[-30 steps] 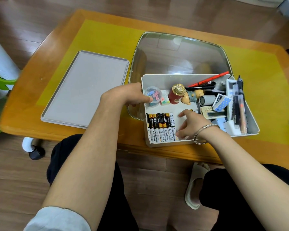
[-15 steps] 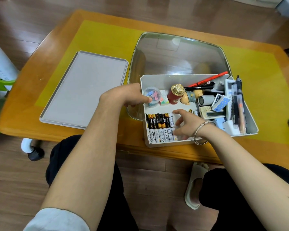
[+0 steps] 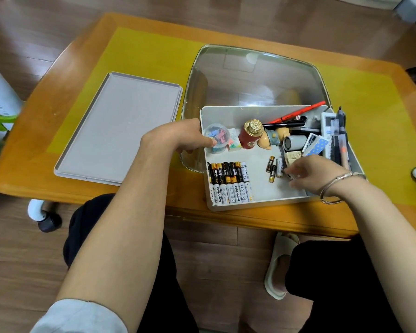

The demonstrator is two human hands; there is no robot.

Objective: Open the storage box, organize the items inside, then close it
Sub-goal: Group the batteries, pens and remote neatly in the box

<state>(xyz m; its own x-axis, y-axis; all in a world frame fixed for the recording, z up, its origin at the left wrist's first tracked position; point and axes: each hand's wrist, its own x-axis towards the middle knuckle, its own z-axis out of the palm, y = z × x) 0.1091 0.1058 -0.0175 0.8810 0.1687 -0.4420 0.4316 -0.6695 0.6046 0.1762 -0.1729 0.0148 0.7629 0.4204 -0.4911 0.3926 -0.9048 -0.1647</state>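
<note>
Left hand grips the open storage box rim, right hand pinches a loose battery; lid off, sorting unfinished, closing pending.

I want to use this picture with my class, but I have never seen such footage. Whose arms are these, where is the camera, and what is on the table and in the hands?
The camera sits on a person's head, looking down at their own arms. On the wooden table stands an open storage box; its grey lid lies apart to the left. The left hand grips the box's left wall. The right hand pinches a battery beside loose batteries. A tidy battery row fills the near left corner.
</note>
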